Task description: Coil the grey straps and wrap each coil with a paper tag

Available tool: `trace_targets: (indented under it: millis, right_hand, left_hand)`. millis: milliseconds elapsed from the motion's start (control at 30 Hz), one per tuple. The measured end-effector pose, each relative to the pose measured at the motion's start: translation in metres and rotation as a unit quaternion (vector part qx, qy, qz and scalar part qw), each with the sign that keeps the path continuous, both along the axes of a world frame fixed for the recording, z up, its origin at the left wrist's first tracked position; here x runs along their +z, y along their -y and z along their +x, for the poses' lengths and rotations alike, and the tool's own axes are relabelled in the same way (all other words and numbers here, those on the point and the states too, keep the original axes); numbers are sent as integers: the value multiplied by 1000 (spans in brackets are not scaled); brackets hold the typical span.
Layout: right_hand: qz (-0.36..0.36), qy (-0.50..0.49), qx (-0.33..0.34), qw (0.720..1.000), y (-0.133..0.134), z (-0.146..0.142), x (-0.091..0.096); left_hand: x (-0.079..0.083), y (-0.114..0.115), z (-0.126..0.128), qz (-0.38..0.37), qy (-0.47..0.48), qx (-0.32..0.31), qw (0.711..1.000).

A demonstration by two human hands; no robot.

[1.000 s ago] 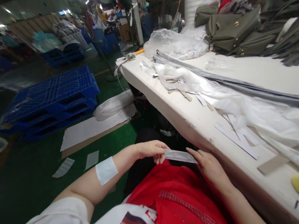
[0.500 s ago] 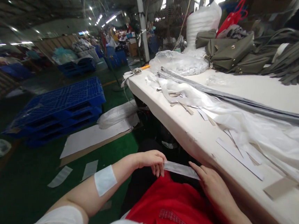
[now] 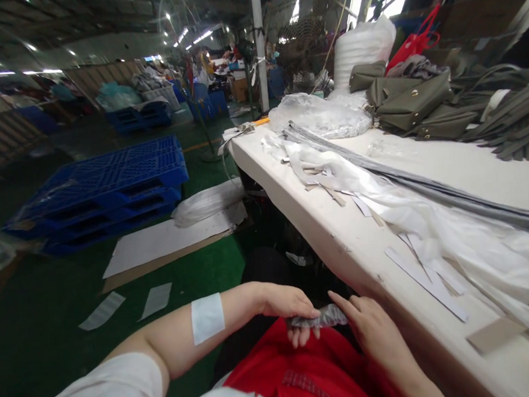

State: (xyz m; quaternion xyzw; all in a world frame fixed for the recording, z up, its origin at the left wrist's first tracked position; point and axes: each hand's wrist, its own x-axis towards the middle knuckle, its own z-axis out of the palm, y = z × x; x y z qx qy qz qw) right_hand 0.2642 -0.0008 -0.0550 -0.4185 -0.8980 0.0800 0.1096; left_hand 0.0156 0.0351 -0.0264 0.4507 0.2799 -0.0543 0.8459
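Note:
Low over my lap, my left hand [image 3: 295, 307] pinches one end of a narrow clear plastic strip [image 3: 331, 316]. Its thumb lies on top and the fingers are curled underneath. The strip is wrinkled and bunched, with a greyish look; whether anything is inside it I cannot tell. At the other end my right hand [image 3: 375, 328] grips the strip, its index finger pointing out past it. The right thumb is hidden. A pale blue patch [image 3: 208, 319] sits on my left forearm.
To the right a white-covered table [image 3: 288, 202] bears thin white sheeting [image 3: 433, 221], long grey strips [image 3: 382, 169], card scraps and dark olive bags [image 3: 413, 102]. Blue pallets [image 3: 105, 181] are stacked on the green floor, near a white board [image 3: 158, 248].
The strip was stretched flat between my hands and is now bunched and shorter. My left hand has moved right and down, closer to my right hand.

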Motion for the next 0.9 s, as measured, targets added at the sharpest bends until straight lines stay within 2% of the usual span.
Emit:
trace_targets:
  millis: [167, 267, 333, 400, 467, 533, 600, 633, 700, 767, 833, 867, 900]
  right_hand:
    - [-42, -2, 8, 999, 19, 3, -7]
    - [-97, -61, -35, 993, 23, 12, -21]
    - [-152, -135, -84, 975, 19, 20, -31]
    - [-210, -220, -142, 942, 10, 27, -40]
    - [-243, -294, -194, 904, -2, 30, -45]
    - [-260, -348, -221, 873, -13, 27, -41]
    - [-306, -378, -207, 849, -20, 14, -27]
    - [-346, -386, -185, 835, -20, 3, -15]
    - [-446, -381, -116, 802, -14, -22, 17]
    - [-528, -350, -36, 773, 0, -43, 56]
    - [-545, -338, 34, 766, 16, -51, 93]
    - [-545, -352, 52, 759, 22, -48, 109]
    - [-548, -372, 44, 748, 26, -42, 121]
  left_hand:
    - [-5, 23, 11, -38, -37, 41, 998]
    - [0, 31, 6, -99, -53, 36, 993]
    - [8, 33, -2, -135, -56, 36, 989]
    - [22, 31, -12, -156, -40, 35, 986]
    - [44, 27, -24, -162, 1, 52, 985]
    - [74, 16, -35, -144, 62, 124, 980]
    - [105, -1, -40, -90, 145, 265, 949]
    - [118, -12, -40, -49, 189, 351, 916]
    - [136, -34, -34, 50, 236, 509, 826]
    - [139, -53, -22, 174, 214, 603, 749]
    - [130, -63, -8, 331, 142, 617, 700]
    - [123, -63, -1, 419, 89, 589, 685]
    - [115, -59, 6, 505, 27, 518, 690]
